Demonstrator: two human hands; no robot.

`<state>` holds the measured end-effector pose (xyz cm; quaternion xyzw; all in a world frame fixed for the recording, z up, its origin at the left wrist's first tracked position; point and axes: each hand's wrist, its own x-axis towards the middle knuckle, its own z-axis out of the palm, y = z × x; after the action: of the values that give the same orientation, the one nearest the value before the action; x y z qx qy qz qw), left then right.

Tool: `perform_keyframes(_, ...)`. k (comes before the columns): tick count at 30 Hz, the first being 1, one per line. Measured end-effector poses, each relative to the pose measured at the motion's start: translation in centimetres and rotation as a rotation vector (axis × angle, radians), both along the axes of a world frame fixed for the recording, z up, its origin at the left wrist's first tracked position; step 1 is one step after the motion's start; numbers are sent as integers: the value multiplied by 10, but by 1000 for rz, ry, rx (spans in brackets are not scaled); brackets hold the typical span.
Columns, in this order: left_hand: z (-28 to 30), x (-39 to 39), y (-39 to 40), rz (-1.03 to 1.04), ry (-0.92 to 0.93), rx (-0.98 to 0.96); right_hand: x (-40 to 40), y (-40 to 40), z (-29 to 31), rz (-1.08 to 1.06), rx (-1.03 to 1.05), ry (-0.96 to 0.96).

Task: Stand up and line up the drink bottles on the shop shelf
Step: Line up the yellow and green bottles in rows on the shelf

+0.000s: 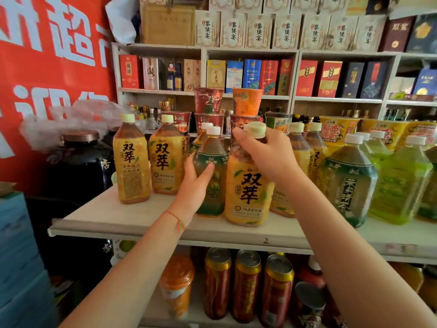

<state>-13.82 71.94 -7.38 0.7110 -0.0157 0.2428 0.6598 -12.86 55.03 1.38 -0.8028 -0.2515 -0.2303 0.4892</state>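
On the white shelf (99, 216), two yellow bottles (131, 162) stand upright at the left. Next, the left hand (194, 183) wraps fingers and thumb round a green bottle (210, 176), upright beside them. Just right, the right hand (264, 152) grips the neck of a yellow-label bottle (248, 192), also upright. Large green jugs (347, 183) stand farther right.

head cam | faces forward, slightly down | close to shelf (165, 223) | edges seemingly warped
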Motion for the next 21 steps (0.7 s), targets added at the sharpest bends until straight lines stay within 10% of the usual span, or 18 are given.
perform_keyframes(8,16,15,5,-77,143,110,-3,-9,7,126,7,198)
perform_keyframes(14,21,23,21,205,91,674,1,-2,-2,136,129,231)
perform_keyframes(21,17,12,38,16,91,423,-6,3,-30,112,359,212)
